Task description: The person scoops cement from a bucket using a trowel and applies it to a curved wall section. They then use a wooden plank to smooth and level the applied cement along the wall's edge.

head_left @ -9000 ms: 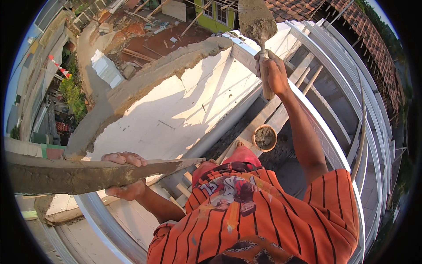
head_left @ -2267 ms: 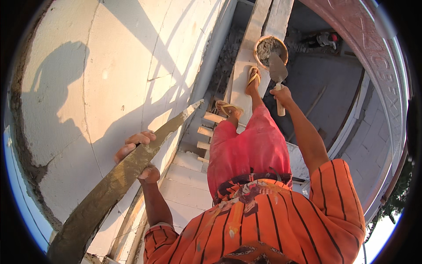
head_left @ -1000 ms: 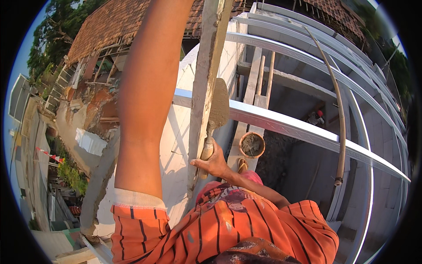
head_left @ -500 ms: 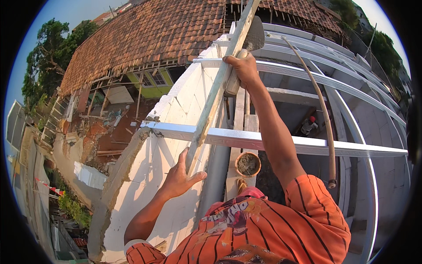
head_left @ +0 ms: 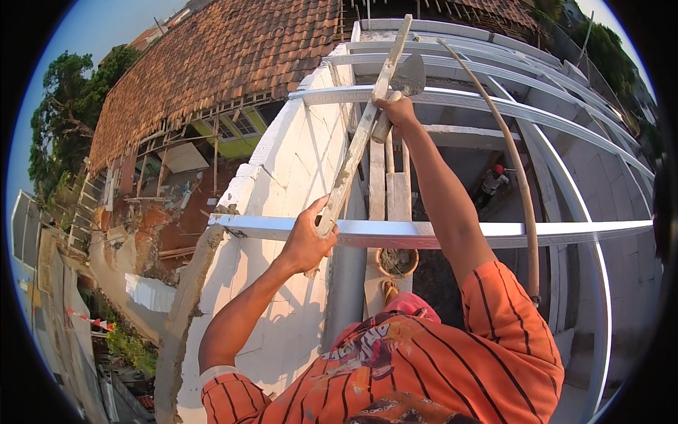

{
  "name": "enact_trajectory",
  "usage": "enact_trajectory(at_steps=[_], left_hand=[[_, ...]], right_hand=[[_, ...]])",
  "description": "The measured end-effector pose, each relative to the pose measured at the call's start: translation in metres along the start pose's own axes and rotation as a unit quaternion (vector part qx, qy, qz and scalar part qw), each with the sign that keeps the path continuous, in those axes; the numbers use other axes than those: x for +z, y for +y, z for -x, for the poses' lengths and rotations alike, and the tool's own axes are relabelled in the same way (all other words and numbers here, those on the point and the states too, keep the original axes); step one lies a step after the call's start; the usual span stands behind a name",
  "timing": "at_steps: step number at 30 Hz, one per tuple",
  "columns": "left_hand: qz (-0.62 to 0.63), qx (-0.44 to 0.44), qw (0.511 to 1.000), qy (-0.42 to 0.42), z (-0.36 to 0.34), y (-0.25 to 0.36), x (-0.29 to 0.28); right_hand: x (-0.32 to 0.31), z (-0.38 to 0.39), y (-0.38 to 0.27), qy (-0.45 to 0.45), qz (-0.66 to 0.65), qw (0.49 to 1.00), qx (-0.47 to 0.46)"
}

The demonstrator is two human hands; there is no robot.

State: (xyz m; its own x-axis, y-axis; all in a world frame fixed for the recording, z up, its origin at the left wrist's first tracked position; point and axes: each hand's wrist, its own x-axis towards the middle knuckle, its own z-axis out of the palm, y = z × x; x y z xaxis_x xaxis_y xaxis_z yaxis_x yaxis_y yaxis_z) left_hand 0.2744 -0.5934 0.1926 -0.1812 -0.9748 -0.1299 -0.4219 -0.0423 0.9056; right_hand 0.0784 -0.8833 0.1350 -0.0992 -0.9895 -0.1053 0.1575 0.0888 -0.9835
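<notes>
A long, pale, mortar-smeared wooden batten (head_left: 357,145) slants forward from me above the white block wall, over the metal beams. My left hand (head_left: 308,239) is closed round its near end, just beside the nearest silver beam. Farther forward, my right hand (head_left: 397,113) grips the batten's middle together with a trowel. The trowel's grey blade (head_left: 409,75) points away from me, and its thick wooden handle (head_left: 381,129) lies beside the batten under my right hand. Below the nearest beam, a round bucket of mortar (head_left: 397,262) stands on the planks by my foot.
Silver metal beams (head_left: 452,232) cross from the white block wall (head_left: 258,283) to the right. A long curved pole (head_left: 510,141) leans across them. Far below, a person in a red cap (head_left: 492,184) stands inside the building. A tiled roof (head_left: 212,78) lies beyond the wall.
My left hand has moved up and forward, and its fingers have closed round the batten's near end. The batten's far tip has come into view; the right hand still holds batten and trowel.
</notes>
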Motion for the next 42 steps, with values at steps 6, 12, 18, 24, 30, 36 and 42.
enact_trajectory(at_steps=[6, 12, 18, 24, 30, 36, 42], left_hand=[[0.188, -0.033, 0.981, -0.045, -0.116, 0.013, 0.012], [0.252, -0.023, 0.966, -0.062, -0.204, 0.019, 0.027], [0.173, -0.030, 0.984, -0.024, -0.270, -0.005, 0.033], [0.178, -0.030, 0.983, -0.023, -0.321, -0.020, 0.027], [0.192, -0.037, 0.980, -0.026, -0.372, -0.011, 0.067], [0.142, -0.043, 0.989, 0.009, -0.428, -0.010, 0.110], [0.062, -0.024, 0.997, -0.035, -0.473, -0.016, 0.149]], right_hand=[[-0.054, 0.032, -0.022, 0.028, -0.094, 0.995, -0.035], [-0.123, 0.133, -0.035, 0.090, -0.065, 0.990, -0.091], [-0.150, 0.206, -0.016, 0.134, -0.116, 0.983, -0.046], [-0.140, 0.239, -0.001, 0.073, -0.110, 0.991, -0.018], [-0.137, 0.246, 0.004, 0.008, -0.108, 0.994, 0.013], [-0.151, 0.266, -0.002, -0.002, -0.082, 0.996, 0.028], [-0.157, 0.291, -0.008, 0.016, -0.085, 0.996, 0.036]])
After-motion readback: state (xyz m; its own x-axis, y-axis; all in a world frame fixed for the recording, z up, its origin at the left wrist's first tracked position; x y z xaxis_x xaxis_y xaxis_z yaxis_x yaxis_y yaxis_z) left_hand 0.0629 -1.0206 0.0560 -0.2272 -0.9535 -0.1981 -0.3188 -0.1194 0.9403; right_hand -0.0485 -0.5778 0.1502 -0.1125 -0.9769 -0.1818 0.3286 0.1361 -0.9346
